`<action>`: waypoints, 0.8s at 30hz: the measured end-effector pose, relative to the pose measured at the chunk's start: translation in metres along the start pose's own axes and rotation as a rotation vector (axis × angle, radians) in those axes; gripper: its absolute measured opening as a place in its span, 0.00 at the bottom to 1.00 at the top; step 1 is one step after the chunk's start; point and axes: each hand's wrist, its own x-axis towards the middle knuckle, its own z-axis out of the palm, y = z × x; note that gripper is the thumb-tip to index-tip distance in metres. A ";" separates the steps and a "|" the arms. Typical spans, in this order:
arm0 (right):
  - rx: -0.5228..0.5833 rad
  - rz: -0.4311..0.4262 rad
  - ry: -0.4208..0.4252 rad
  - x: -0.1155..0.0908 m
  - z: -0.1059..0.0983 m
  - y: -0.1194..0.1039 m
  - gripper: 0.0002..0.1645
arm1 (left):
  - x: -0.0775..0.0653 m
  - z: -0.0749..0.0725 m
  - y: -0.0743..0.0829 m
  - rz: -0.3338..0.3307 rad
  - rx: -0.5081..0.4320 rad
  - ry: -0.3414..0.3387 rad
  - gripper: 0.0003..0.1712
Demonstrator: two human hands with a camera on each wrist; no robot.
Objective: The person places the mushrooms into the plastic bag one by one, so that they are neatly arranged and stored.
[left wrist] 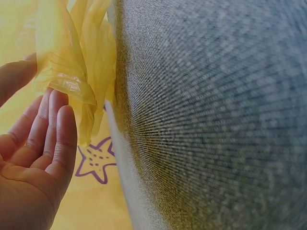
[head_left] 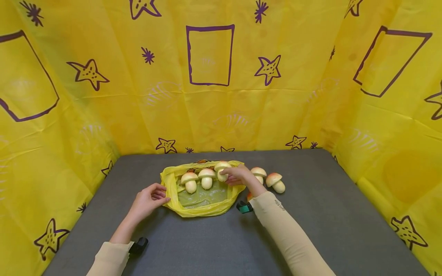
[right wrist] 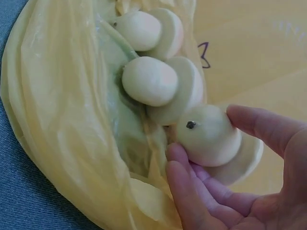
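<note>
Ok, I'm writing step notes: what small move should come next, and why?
Probably settle the held mushroom into the yellow bag: the right hand grips that mushroom's stem, two mushrooms already lie inside, and the bag's mouth is spread open.

right sleeve (head_left: 290, 234) | dark lettering (head_left: 279, 205), illegible | readable text: 0

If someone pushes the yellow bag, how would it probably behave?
The yellow bag is probably floppy: its rim is wrinkled. It may fold before sliding, with two mushrooms resting in it. Its translucent film suggests little weight of its own.
</note>
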 end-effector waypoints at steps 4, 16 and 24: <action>-0.011 0.002 0.011 0.000 0.002 0.002 0.30 | 0.001 0.000 0.000 -0.005 0.001 -0.001 0.22; -0.003 -0.006 0.058 0.003 0.006 0.009 0.38 | 0.001 0.001 -0.001 -0.028 -0.002 -0.003 0.22; -0.040 -0.020 0.113 0.003 0.010 0.015 0.44 | 0.000 0.001 -0.003 -0.016 -0.010 -0.004 0.22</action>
